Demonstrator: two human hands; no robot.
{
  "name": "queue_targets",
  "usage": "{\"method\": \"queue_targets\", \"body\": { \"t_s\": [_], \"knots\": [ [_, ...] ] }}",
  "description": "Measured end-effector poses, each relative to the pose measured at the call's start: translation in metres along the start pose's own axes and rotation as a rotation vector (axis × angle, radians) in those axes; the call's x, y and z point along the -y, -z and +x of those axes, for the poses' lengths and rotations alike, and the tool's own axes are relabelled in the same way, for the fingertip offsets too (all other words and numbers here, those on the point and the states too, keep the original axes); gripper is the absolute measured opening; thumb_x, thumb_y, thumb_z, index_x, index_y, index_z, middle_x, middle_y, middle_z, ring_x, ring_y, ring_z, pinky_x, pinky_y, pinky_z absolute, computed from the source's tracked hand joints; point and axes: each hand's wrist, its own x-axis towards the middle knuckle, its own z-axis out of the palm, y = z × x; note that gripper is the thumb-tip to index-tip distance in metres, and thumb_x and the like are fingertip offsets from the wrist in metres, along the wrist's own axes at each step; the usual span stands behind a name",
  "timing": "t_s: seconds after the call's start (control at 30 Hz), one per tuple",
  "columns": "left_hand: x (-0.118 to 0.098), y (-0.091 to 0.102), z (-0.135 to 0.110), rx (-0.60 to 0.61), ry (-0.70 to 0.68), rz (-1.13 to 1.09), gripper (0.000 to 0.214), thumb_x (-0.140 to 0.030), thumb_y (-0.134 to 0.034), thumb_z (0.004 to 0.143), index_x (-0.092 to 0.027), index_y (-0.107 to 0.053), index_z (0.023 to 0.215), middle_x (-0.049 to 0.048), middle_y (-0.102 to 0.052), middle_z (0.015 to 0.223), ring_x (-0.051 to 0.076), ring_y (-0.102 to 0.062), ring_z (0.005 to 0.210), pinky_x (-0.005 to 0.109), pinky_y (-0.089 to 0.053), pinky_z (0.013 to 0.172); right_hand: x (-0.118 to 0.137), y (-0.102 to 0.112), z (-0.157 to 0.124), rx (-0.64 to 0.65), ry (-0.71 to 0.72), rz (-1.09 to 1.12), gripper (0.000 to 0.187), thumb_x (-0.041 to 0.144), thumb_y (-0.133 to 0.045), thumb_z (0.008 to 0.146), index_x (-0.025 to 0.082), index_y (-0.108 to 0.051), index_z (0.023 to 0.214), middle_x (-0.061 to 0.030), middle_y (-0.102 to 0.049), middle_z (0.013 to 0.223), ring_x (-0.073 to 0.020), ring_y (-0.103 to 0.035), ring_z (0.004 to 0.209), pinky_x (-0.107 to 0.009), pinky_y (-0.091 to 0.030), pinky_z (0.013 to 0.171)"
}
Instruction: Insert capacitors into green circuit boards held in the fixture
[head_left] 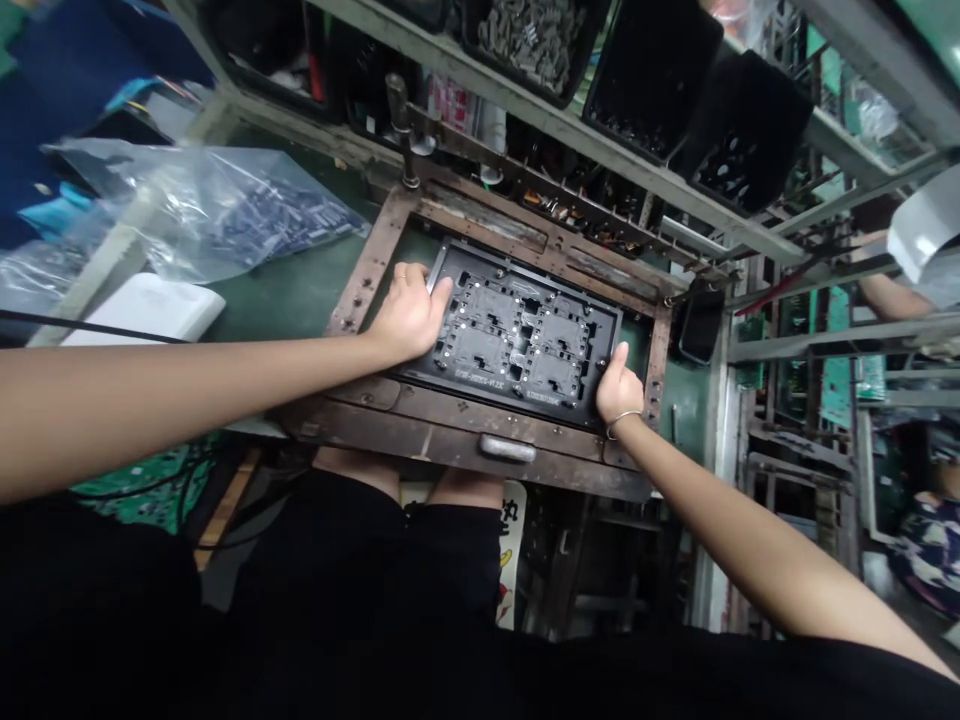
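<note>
A flat black rectangular fixture plate (517, 335), with recessed pockets and pale lettering along its near edge, lies within a brown metal frame (442, 415) on the bench. My left hand (414, 312) grips the plate's left end, thumb on top and fingers around the outer edge. At the opposite end, my right hand (621, 388) holds the right edge, its thumb pointing up along the side. The undersides of both hands' fingers are partly hidden. A metal handle (508, 449) sits on the near side of the frame.
Black bins (652, 75) of small parts stand on a shelf above the frame. A clear plastic bag (247, 205) of parts lies at the left, over a white object (150, 308). An upright rod (403, 130) rises from the frame's far left corner. Metal racks (817, 350) stand at the right.
</note>
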Motion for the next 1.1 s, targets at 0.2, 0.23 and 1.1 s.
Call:
{"method": "queue_targets", "body": {
  "t_s": [0.2,0.23,1.1],
  "knots": [
    [0.001,0.009,0.007,0.056,0.169,-0.064,0.063,-0.051,-0.028,0.096,-0.001,-0.044,0.131,0.0249,-0.047,0.131,0.033,-0.044,0.129,0.044,-0.029,0.113,0.001,0.015,0.008,0.009,-0.081,0.104,0.082,0.066,-0.006,0.093,0.015,-0.070,0.091,-0.0157,-0.067,0.084,-0.0310,-0.065,0.095,-0.048,-0.046,0.091],
    [0.000,0.013,0.005,0.074,0.201,-0.078,0.064,-0.052,-0.030,0.094,-0.003,-0.042,0.132,0.0231,-0.048,0.130,0.032,-0.045,0.127,0.044,-0.030,0.112,0.000,0.021,0.007,0.008,-0.040,0.099,0.078,0.066,-0.011,0.093,0.015,-0.069,0.092,-0.0146,-0.067,0.082,-0.0305,-0.066,0.091,-0.048,-0.047,0.088],
    [-0.026,0.026,-0.214,0.535,-0.365,-0.772,0.034,-0.040,-0.044,0.096,-0.016,-0.068,0.098,0.0122,-0.063,0.111,0.022,-0.058,0.109,0.036,-0.044,0.102,0.066,0.081,-0.040,-0.496,0.662,0.306,0.044,0.047,-0.046,0.091,0.014,-0.064,0.113,-0.0117,-0.073,0.094,-0.0216,-0.068,0.080,-0.036,-0.053,0.078]
  ]
}}
